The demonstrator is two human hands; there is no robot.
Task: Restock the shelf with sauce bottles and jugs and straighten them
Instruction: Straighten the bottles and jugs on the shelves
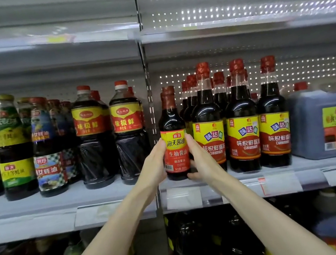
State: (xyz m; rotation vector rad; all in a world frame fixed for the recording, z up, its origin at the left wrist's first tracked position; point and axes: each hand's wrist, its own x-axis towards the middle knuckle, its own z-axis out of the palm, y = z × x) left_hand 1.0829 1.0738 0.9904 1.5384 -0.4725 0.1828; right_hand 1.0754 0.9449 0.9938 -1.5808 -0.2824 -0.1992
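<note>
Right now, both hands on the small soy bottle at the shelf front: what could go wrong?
1. The small soy bottle stands near the shelf's front edge; released there, it might tip off.
2. The right hand is squeezed against the tall neighbouring bottle; pulling out could knock it.
3. The left hand is beside the upright post, leaving little room to turn.
</note>
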